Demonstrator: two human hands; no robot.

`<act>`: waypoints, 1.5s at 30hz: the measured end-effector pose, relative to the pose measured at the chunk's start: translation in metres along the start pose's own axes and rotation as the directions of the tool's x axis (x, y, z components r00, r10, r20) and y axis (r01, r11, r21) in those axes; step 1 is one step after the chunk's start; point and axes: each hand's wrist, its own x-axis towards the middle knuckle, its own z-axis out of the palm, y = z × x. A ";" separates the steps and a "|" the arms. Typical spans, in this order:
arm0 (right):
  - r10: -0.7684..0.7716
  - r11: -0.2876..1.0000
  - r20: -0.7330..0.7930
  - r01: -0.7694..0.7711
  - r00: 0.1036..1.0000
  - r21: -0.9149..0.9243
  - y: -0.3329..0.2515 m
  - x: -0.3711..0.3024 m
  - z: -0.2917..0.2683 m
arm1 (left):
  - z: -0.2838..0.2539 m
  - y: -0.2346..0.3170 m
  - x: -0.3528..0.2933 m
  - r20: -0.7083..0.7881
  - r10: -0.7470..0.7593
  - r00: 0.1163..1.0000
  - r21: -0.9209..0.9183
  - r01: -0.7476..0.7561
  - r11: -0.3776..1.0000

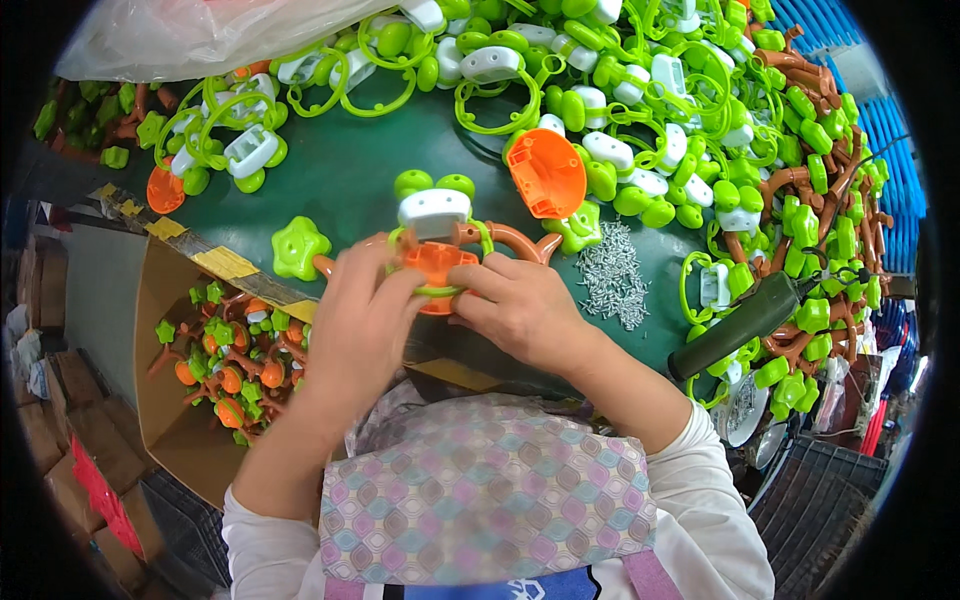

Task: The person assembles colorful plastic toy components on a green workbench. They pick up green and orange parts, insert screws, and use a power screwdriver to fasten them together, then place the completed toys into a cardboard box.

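Note:
Between my hands is a plastic toy assembly: an orange cup-shaped piece (436,262) inside a light green ring, a white block (434,208) with two green knobs at its far side, and a brown branch-shaped piece (508,240) to the right. My right hand (520,308) grips its near right side, fingertips at the ring and orange piece. Slightly blurred, my left hand (362,300) has its fingers closed at the left side. A green star-shaped piece (300,248) lies left of it. Another orange cup (546,174) rests beyond my right hand.
Small silver screws (614,278) lie in a pile on the green table (350,150). A dark green cylindrical powered screwdriver (735,325) hangs at the right. Several green, white and brown parts heap behind. A cardboard box (165,400) of similar toys stands lower left; clear plastic sheeting (200,40) lies far left.

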 end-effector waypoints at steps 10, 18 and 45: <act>-0.118 0.990 0.019 0.116 0.993 0.086 -0.027 -0.005 -0.018 | 0.041 0.016 -0.045 0.571 -0.479 0.666 -0.819 0.428 -0.382; 0.171 0.970 -0.203 -0.200 0.964 -0.135 -0.005 -0.007 -0.022 | 0.048 0.018 -0.043 0.442 -0.518 0.732 -0.876 0.231 -0.423; 0.441 0.895 -0.087 -0.430 0.894 0.118 0.052 0.028 -0.088 | 0.039 0.021 -0.053 0.453 -0.550 0.701 -0.888 0.300 -0.349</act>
